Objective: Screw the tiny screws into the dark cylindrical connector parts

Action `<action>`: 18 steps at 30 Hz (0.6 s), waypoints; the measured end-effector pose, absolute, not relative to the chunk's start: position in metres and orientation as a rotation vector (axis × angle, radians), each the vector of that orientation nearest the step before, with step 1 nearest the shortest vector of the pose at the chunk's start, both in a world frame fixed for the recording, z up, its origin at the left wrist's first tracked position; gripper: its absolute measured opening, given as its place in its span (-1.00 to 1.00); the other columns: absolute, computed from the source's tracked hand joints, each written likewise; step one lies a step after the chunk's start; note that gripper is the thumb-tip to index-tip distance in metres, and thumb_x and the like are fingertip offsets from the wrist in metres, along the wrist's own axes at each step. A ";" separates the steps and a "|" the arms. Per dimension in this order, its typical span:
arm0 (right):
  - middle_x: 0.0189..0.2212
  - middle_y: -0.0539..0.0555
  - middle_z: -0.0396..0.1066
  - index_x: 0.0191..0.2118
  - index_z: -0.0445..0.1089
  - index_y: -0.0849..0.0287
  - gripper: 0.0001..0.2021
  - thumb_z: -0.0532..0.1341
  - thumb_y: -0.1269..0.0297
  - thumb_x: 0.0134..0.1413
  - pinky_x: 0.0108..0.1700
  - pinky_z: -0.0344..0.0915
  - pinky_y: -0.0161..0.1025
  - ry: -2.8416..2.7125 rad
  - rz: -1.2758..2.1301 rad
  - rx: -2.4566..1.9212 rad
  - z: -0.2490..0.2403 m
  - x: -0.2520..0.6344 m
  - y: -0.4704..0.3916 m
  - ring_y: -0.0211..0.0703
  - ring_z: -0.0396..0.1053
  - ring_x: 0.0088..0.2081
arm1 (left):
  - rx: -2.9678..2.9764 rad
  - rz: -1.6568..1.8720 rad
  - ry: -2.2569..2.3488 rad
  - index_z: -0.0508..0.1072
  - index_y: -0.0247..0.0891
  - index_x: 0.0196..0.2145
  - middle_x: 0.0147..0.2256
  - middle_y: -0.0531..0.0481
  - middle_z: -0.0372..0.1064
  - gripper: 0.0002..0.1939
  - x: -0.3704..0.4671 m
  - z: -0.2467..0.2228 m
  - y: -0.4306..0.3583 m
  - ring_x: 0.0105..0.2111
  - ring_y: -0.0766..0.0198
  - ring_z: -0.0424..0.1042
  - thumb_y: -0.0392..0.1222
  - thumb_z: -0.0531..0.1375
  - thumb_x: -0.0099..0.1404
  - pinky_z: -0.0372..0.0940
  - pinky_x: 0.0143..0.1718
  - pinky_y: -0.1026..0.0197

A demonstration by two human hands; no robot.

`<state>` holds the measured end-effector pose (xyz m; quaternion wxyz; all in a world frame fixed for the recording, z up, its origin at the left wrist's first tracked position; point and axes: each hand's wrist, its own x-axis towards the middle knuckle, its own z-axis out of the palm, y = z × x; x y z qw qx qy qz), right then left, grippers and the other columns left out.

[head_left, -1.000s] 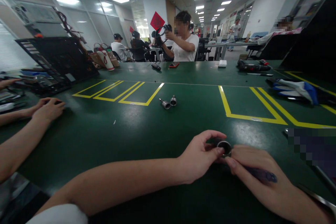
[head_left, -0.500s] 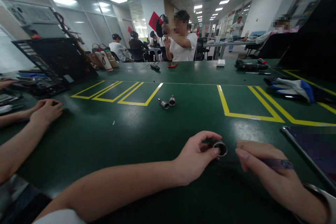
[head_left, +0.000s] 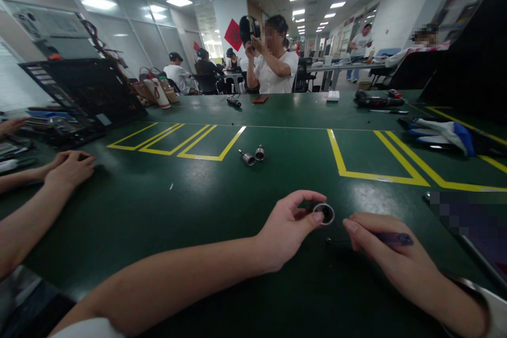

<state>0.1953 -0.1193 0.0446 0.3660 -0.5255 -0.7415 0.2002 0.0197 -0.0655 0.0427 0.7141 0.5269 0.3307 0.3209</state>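
Observation:
My left hand (head_left: 291, 227) is closed on a cup-shaped metal socket (head_left: 325, 214), thumb at its rim and its round hollow mouth turned toward me. To the right, my right hand (head_left: 390, 248) is wrapped round a small screwdriver with a translucent purple handle (head_left: 396, 239). Its thin dark shaft points left, and the tip is just below the socket, apart from it. Two similar metal pieces with thin shanks, a left one (head_left: 248, 158) and a right one (head_left: 260, 152), lie close together on the green table (head_left: 206, 200).
Yellow tape outlines (head_left: 380, 175) mark the table. A tablet-like dark screen (head_left: 471, 232) lies right, beyond it blue-white gloves (head_left: 447, 132). Another person's hands (head_left: 73, 166) rest at left. A red phone (head_left: 260, 99) lies near a person opposite holding a black headset (head_left: 249, 29).
Both my hands have shifted left, the left one also slightly up with the socket. The screwdriver's shaft now shows. The person opposite has brought both hands to the headset.

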 end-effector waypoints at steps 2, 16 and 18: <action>-0.71 -0.06 0.19 -0.64 0.21 0.16 -0.58 -0.01 0.20 0.24 -0.57 0.10 -0.34 -1.926 0.471 -1.304 0.043 0.194 -0.121 -0.33 0.19 -0.65 | 1.175 0.714 0.754 0.40 -0.23 -0.11 -0.19 -0.03 0.43 -0.70 0.020 0.043 -0.065 -0.18 0.27 0.40 -0.33 0.22 0.16 0.27 -0.07 0.11; -0.64 -0.01 0.23 -0.46 0.24 0.11 -0.77 -0.02 0.48 0.18 -0.54 0.17 -0.26 -1.922 0.172 -0.987 0.049 0.192 -0.138 -0.25 0.22 -0.58 | 1.058 0.745 0.780 0.40 -0.23 -0.07 -0.10 -0.09 0.41 -0.59 0.013 0.038 -0.053 -0.10 0.21 0.41 -0.40 0.26 0.10 0.23 0.05 0.02; -0.61 0.00 0.27 -0.41 0.26 0.11 -0.79 -0.01 0.51 0.15 -0.50 0.21 -0.23 -1.921 0.184 -0.958 0.047 0.194 -0.141 -0.22 0.27 -0.54 | 1.068 0.739 0.782 0.40 -0.23 -0.07 -0.09 -0.09 0.40 -0.60 0.012 0.038 -0.053 -0.11 0.21 0.42 -0.41 0.25 0.10 0.23 0.04 0.01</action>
